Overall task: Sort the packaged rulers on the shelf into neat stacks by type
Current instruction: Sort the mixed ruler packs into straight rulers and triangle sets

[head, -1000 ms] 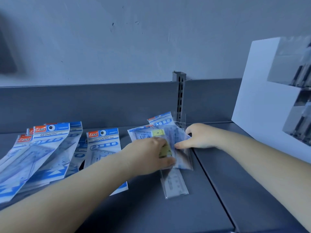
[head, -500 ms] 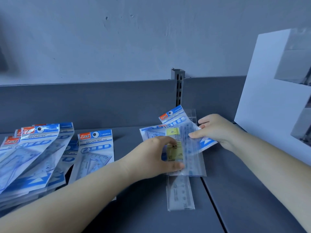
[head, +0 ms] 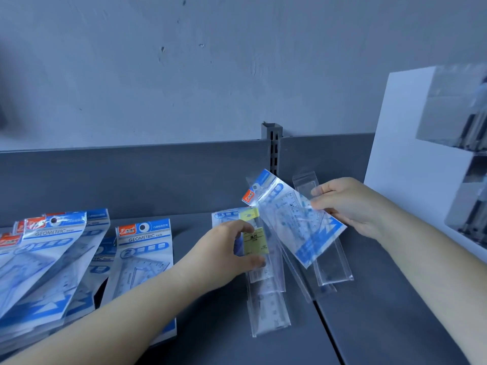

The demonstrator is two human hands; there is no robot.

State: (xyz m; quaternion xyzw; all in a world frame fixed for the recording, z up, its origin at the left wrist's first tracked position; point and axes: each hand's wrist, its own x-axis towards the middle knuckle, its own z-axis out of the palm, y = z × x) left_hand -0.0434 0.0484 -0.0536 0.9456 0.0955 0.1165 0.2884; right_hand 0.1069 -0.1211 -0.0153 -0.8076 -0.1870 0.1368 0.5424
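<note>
Right hand grip pinches glossy blue packet; left hand grip clasps yellow-labelled clear sleeve.

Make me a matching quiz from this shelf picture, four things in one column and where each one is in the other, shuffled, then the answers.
Column one:
1. yellow-labelled ruler pack
2. blue geometric pack with orange tab
3. flat GEOMETRIC tools pack
4. white display box

Column two:
A. standing at the far right of the shelf
B. gripped by the left hand
C. lifted and tilted in the right hand
D. lying flat, just left of the left forearm

Pairs: 1-B, 2-C, 3-D, 4-A
</note>
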